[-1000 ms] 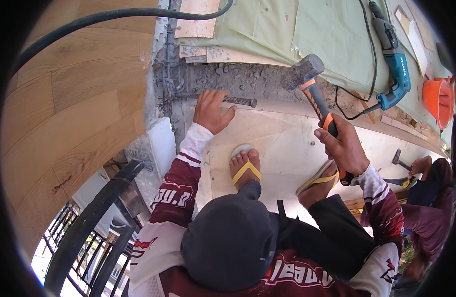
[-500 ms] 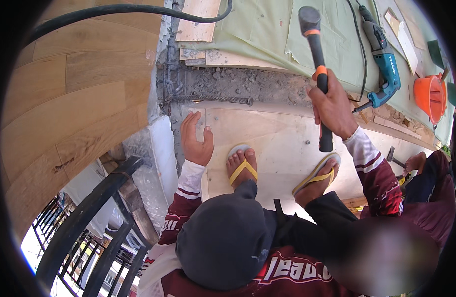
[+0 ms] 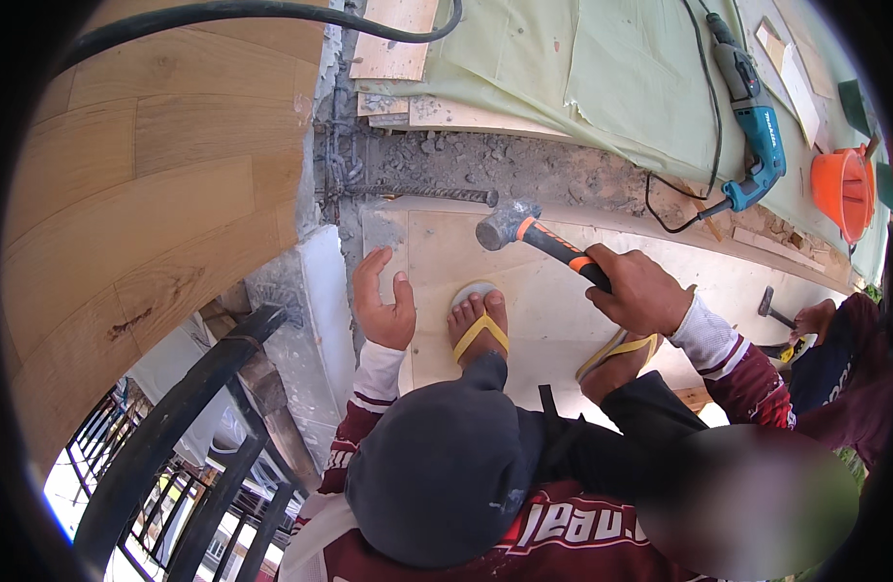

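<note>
Gripping a hammer (image 3: 524,231) tight in the right hand (image 3: 638,289), head on the plywood sheet (image 3: 553,310), left hand (image 3: 383,308) open, holding nothing.

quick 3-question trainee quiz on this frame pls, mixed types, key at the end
1. True or false: the right hand grips a hammer with an orange and black handle.
2. Multiple choice: what is the left hand doing? A) holding the blue power drill B) held open over the pale board, holding nothing C) gripping the black railing
3. Fill in: the hammer head lies close to the end of a ribbed steel ____ that lies across the broken concrete.

Key: 1 true; 2 B; 3 bar.
</note>
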`<state>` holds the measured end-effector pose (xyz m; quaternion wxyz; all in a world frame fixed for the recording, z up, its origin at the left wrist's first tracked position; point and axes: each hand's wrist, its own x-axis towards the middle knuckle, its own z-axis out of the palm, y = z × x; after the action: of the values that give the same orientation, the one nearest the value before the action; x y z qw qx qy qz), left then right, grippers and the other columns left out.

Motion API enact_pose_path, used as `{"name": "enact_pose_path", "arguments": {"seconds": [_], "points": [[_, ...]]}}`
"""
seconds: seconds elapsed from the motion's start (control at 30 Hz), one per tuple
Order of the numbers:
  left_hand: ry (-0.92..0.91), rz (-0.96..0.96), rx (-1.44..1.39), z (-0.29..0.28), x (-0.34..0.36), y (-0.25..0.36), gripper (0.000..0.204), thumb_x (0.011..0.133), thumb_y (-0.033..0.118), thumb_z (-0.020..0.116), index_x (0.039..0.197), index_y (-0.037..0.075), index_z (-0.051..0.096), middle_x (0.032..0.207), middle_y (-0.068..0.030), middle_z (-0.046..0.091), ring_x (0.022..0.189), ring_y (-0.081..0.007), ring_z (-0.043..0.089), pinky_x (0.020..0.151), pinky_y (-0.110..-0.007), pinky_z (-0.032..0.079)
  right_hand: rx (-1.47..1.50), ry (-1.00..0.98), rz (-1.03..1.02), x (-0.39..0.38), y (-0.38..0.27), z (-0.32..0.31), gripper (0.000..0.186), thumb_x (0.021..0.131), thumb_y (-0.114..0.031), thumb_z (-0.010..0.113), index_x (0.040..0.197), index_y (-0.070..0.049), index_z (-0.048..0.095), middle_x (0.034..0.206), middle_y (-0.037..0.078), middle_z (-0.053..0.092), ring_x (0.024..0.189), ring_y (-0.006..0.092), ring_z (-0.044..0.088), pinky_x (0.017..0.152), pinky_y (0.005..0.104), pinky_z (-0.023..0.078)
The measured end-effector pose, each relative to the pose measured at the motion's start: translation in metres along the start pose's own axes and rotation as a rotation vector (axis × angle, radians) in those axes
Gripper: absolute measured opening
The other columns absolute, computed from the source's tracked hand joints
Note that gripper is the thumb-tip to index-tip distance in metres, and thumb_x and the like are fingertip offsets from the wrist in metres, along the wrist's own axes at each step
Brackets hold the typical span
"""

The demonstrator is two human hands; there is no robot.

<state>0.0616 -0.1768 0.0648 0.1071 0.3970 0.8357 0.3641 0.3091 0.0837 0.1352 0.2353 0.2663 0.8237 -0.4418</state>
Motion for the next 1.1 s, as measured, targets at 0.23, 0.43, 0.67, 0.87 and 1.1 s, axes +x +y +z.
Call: {"name": "enact_pose_path", "arguments": {"seconds": [0.23, 0.43, 0.67, 0.87, 1.1], "points": [[0.069, -0.146, -0.215, 0.006, -0.019, -0.009, 0.018, 0.091, 0.001, 0.059, 0.109, -0.002, 0.060, 0.105, -0.0149, 0.065, 0.098, -0.0256, 0.063, 0.089, -0.036, 0.049, 0.257, -0.095, -0.025, -0.023, -0.010, 0.040, 0.034, 0.084, -0.011, 0.067, 0.112, 0.002, 0.052, 0.063, 0.022, 0.057, 0.062, 0.0444, 0.062, 0.058, 0.0480, 0.046], [0.131, -0.354, -0.413, -0.010, -0.054, -0.012, 0.003, 0.096, 0.002, 0.056, 0.095, 0.000, 0.055, 0.089, -0.0073, 0.061, 0.081, -0.0118, 0.056, 0.077, -0.026, 0.047, 0.342, -0.439, 0.005, -0.007, -0.053, 0.010, 0.040, 0.082, -0.020, 0.074, 0.116, -0.001, 0.063, 0.080, 0.020, 0.066, 0.080, 0.0385, 0.067, 0.076, 0.0429, 0.051], [0.186, -0.338, -0.437, -0.025, -0.065, -0.014, 0.006, 0.096, 0.003, 0.060, 0.098, -0.002, 0.057, 0.093, -0.0079, 0.062, 0.086, -0.0135, 0.058, 0.081, -0.027, 0.049, 0.458, -0.102, 0.264, 0.012, -0.032, 0.028, 0.038, 0.090, -0.017, 0.061, 0.119, 0.006, 0.051, 0.074, 0.019, 0.062, 0.057, 0.0292, 0.064, 0.054, 0.0415, 0.050], [0.090, -0.216, -0.355, -0.014, -0.062, -0.001, 0.006, 0.092, 0.003, 0.064, 0.095, -0.001, 0.060, 0.086, -0.0074, 0.064, 0.076, -0.0136, 0.060, 0.073, -0.027, 0.050, 0.251, -0.340, -0.030, -0.016, -0.014, 0.034, 0.039, 0.086, -0.018, 0.066, 0.117, 0.003, 0.057, 0.083, 0.023, 0.065, 0.080, 0.0393, 0.066, 0.074, 0.0458, 0.050], [0.003, -0.189, -0.272, -0.008, -0.043, -0.006, 0.008, 0.090, 0.004, 0.067, 0.095, -0.001, 0.062, 0.083, -0.0076, 0.065, 0.071, -0.0139, 0.061, 0.068, -0.028, 0.050, 0.395, 0.105, 0.208, 0.043, -0.031, -0.009, 0.039, 0.088, -0.021, 0.063, 0.118, 0.003, 0.054, 0.074, 0.013, 0.058, 0.062, 0.0250, 0.061, 0.058, 0.0369, 0.050]]}}
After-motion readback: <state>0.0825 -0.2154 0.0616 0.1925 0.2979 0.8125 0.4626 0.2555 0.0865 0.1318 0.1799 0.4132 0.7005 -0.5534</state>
